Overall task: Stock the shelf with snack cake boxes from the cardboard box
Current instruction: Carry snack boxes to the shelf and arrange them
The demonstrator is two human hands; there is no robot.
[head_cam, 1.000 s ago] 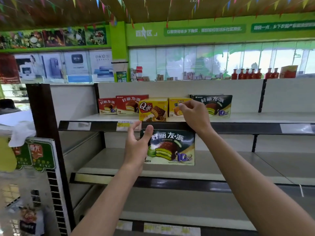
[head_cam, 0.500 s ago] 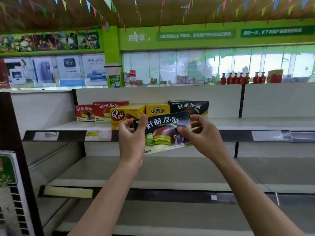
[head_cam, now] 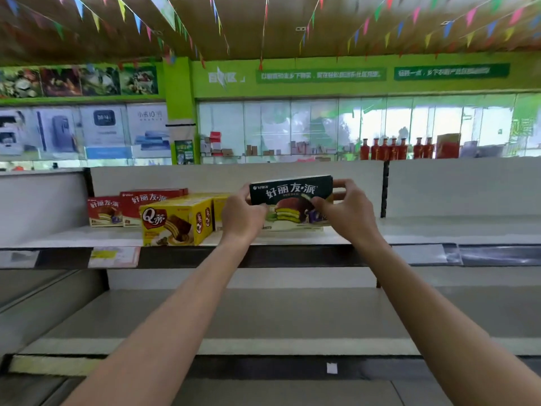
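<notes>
You had the dark green snack cake box (head_cam: 291,190) up at the top shelf (head_cam: 439,230), held from both ends. Your left hand (head_cam: 241,216) gripped its left end, fingers curled round behind it, and your right hand (head_cam: 348,209) pinched the right end, thumb across the front over the picture and fingers wrapped round the back. The box stood upright, front facing you, its bottom edge right at the shelf board near the middle of the front edge; couldn't tell if it was actually resting on it. Just left of your left hand sat the yellow Q box (head_cam: 175,221) at the front edge, another yellow box (head_cam: 221,209) behind it, and two red boxes (head_cam: 131,206) further back toward the left end
</notes>
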